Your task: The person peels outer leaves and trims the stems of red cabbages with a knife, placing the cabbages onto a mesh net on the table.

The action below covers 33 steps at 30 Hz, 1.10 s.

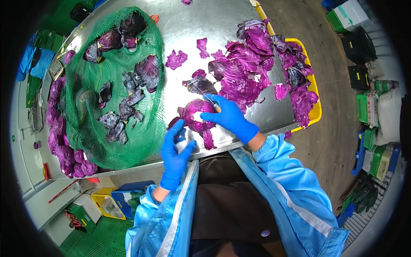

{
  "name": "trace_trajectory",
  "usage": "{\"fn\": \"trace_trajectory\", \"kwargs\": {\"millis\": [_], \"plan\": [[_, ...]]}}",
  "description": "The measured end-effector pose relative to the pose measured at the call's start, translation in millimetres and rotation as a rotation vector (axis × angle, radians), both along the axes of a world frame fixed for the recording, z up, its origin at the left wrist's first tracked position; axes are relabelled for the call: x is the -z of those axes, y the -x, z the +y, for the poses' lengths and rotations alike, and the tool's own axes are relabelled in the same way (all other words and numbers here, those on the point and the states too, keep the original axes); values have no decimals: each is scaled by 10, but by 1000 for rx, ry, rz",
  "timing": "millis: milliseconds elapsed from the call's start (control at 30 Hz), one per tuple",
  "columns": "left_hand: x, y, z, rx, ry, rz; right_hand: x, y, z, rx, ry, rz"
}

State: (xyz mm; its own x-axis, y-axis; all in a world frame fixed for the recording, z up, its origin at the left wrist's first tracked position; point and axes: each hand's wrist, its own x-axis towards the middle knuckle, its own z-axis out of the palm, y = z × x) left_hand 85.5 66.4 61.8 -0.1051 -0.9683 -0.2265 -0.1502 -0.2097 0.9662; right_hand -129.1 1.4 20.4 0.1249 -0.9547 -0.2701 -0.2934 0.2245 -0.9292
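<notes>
A red cabbage (193,110) with a pale cut patch sits near the front edge of the metal table (188,34). My right hand (233,119), in a blue glove, grips a small knife (217,107) with a light handle and thin blade. Its thumb rests against the cabbage's right side. Just below and left of the cabbage is my left hand (174,156), also gloved, its fingers apart and nothing held. Whether its fingertips touch the cabbage's outer leaves is unclear. A dark loose leaf (200,85) lies behind the cabbage.
To the left, a green mesh sack (145,111) holds several dark cabbages and leaves. Whole cabbages (55,124) line the far left side. A pile of purple leaves (244,73) covers the right of the table, beside a yellow crate (316,115) of leaves at its edge.
</notes>
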Motion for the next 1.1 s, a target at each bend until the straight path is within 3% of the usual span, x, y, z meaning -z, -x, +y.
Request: {"fn": "trace_trajectory", "kwargs": {"millis": [33,100,133,167,233,267,300,367,433,567,633,700,767,967,1033,1100], "plan": [[69,31,40,80,-50,-121,-9,-48,48,73,-28,5],[189,245,12,69,-82,-122,-14,-157,133,122,10,38],[356,320,-37,55,-18,-7,33,-192,180,204,7,82],[475,356,-105,53,120,-110,93,-211,227,286,3,130],[570,418,-250,21,137,-101,157,-106,279,293,29,170],[651,423,-312,19,197,-108,109,-22,276,192,19,204],[624,455,-388,26,327,-277,85,50,271,91,8,236],[716,451,-518,8,209,-160,97,132,234,56,91,278],[716,473,-638,5,213,-145,-35,165,191,41,357,462],[677,394,-840,197,79,-56,-154,242,105,-196,145,695],[426,397,-878,285,-61,74,-132,225,136,-206,101,687],[501,446,-869,306,-44,39,-138,184,163,-235,129,733],[625,559,-818,196,160,-220,-24,155,217,-195,186,760],[718,574,-790,143,135,-145,-31,104,159,-166,42,742],[715,588,-768,104,99,-109,45,120,51,-140,186,721],[765,596,-706,109,240,-96,123,232,-150,-79,160,686]]}}
